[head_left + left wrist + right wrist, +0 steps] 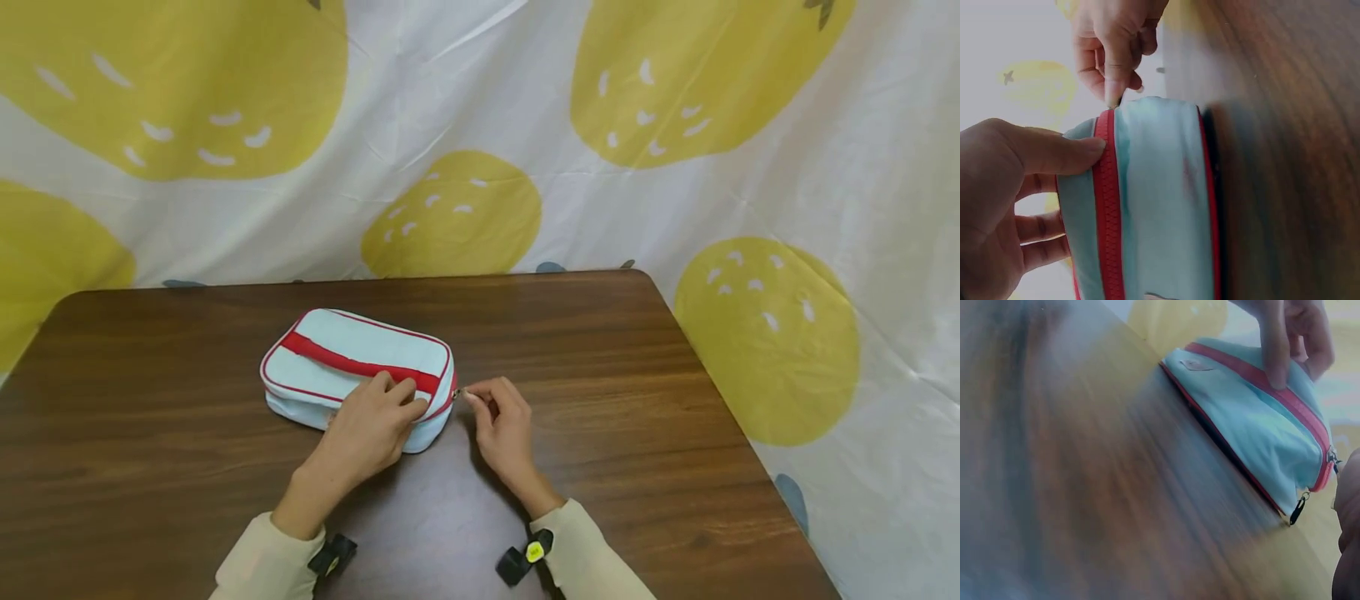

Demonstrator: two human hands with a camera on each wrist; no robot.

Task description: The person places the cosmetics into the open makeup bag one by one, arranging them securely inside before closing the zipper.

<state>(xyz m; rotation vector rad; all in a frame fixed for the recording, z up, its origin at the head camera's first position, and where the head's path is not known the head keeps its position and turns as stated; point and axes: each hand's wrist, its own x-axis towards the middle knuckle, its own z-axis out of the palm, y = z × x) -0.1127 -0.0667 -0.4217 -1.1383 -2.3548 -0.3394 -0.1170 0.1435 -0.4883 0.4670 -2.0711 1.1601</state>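
A pale blue zip pouch (300,402) with red piping and a red band (322,353) across its top lies on the table. My left hand (372,425) holds its near upper edge, thumb pressing the red zipper (1109,206) and fingers over the top. The zipper's teeth are meshed along the stretch in the left wrist view. At the pouch's right end, my right hand (506,429) pinches a zipper pull (456,393) between thumb and forefinger. Below that corner, a second dark pull (1297,510) hangs loose in the right wrist view.
The pouch sits toward the back of a dark brown wooden table (600,350) with rounded far corners. Behind the far edge hangs a white curtain (465,100) printed with yellow fruit. Both wrists wear dark straps with small cameras (514,565).
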